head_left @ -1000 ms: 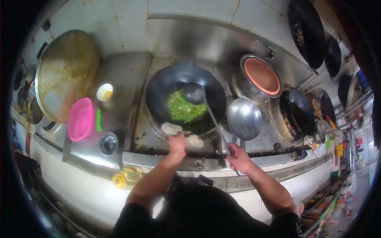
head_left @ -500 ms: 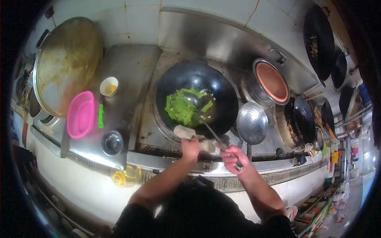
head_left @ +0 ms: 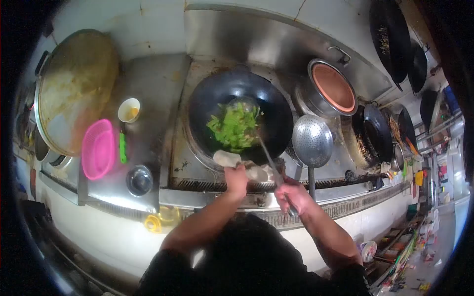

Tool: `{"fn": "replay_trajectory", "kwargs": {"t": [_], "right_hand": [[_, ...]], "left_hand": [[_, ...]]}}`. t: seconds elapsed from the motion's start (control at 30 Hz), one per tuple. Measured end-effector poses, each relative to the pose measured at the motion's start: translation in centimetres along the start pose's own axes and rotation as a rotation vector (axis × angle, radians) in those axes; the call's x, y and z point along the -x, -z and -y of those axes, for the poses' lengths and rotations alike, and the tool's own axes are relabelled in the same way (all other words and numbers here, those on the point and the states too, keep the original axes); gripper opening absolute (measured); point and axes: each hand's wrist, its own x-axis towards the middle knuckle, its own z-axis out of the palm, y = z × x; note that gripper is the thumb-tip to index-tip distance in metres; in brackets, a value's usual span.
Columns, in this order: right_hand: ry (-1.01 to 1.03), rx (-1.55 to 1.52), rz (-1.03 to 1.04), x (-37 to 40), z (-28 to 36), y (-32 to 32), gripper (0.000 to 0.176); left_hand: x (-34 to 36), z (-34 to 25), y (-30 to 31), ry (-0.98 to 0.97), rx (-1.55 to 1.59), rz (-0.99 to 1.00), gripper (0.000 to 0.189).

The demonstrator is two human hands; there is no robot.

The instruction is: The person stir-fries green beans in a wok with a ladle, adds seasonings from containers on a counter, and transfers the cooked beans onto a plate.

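Note:
A black wok (head_left: 276, 103) sits on the burner in front of me, with chopped green vegetables (head_left: 233, 129) in it. My left hand (head_left: 236, 179) is closed on a folded off-white cloth (head_left: 227, 159) at the wok's near rim. Whether a wok handle lies under the cloth is hidden. In my right hand (head_left: 293, 194) is the long metal handle of a ladle (head_left: 269, 159), which slants forward into the wok. The bowl end of the ladle is at the far side of the greens, partly hard to make out.
Right of the wok lie a perforated skimmer (head_left: 312, 139) and a metal pot (head_left: 316, 106) holding an orange-brown basin. To the left are a pink basket (head_left: 98, 149), a green-handled knife (head_left: 123, 148), a white bowl (head_left: 129, 110), a small metal bowl (head_left: 139, 180) and a large round lid (head_left: 79, 89).
The ladle's bowl has moved to the far side of the wok, and the greens are heaped differently. My right hand has shifted slightly; the left keeps its grip on the cloth. The view has tilted slightly.

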Motion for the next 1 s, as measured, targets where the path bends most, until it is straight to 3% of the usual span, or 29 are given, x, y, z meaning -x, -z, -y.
{"fn": "replay_trajectory", "kwargs": {"t": [0.03, 0.07, 0.13, 0.17, 0.23, 0.3, 0.4, 0.47, 0.57, 0.63, 0.7, 0.77, 0.83, 0.87, 0.9, 0.97, 1.0], "right_hand": [[0.12, 0.133, -0.126, -0.3, -0.1, -0.6, 0.04], [0.121, 0.134, -0.125, 0.0, 0.0, -0.5, 0.04], [0.267, 0.58, -0.126, 1.6, -0.8, 0.6, 0.064], [0.262, 0.581, -0.127, 1.8, -1.4, 1.6, 0.064], [0.606, 1.248, -0.433, 0.9, -3.0, 3.6, 0.063], [0.514, 1.255, -0.494, -1.0, -4.3, 5.2, 0.058], [0.66, 1.101, -0.539, -2.9, -7.0, 7.7, 0.049], [0.474, 1.29, -0.509, -3.4, -8.3, 8.9, 0.041], [0.482, 1.321, -0.427, -4.1, -8.4, 10.8, 0.039], [0.506, 1.354, -0.417, -3.9, -7.9, 11.5, 0.038], [0.375, 1.302, -0.401, -4.1, -7.9, 12.0, 0.039], [0.419, 1.24, -0.367, -4.4, -7.1, 12.4, 0.037], [0.412, 1.138, -0.225, -4.1, -5.8, 13.1, 0.042], [0.524, 1.134, -0.197, -3.7, -5.4, 13.4, 0.029], [0.525, 1.131, -0.193, -2.9, -4.9, 13.8, 0.029], [0.301, 0.503, 0.151, -0.4, -2.2, 14.7, 0.026], [0.384, 0.325, 0.274, 0.8, -1.4, 15.5, 0.031]], "left_hand": [[0.6, -1.2, -0.1, 0.11, 0.006, 0.014, 0.025], [0.1, -0.7, -0.2, 0.108, 0.006, 0.014, 0.025], [-0.5, 1.1, -0.2, 0.006, 0.165, -0.005, 0.025], [-0.1, 0.9, -0.3, 0.011, 0.165, -0.007, 0.025], [0.1, -0.1, -0.4, 0.131, 0.068, 0.009, 0.026], [0.4, -0.6, -0.8, 0.175, 0.086, 0.008, 0.026], [2.1, -2.0, -1.6, 0.214, 0.136, -0.016, 0.027], [2.5, -2.2, -2.3, 0.202, 0.169, -0.041, 0.027], [2.3, -1.3, -2.1, 0.182, 0.158, -0.089, 0.025], [1.2, -0.6, -1.2, 0.182, 0.07, 0.054, 0.022], [2.0, -0.4, -1.5, 0.233, 0.077, 0.04, 0.021], [2.3, -0.6, -2.3, 0.194, 0.13, -0.049, 0.021], [2.2, -0.7, -2.0, 0.153, 0.126, 0.006, 0.023], [2.1, -0.6, -1.8, 0.118, 0.13, 0.065, 0.026], [2.4, -0.3, -1.5, 0.115, 0.128, 0.063, 0.026], [2.8, -0.3, -1.8, 0.123, 0.077, -0.041, 0.024], [2.7, -0.5, -2.3, 0.125, 0.052, -0.086, 0.023]]}}
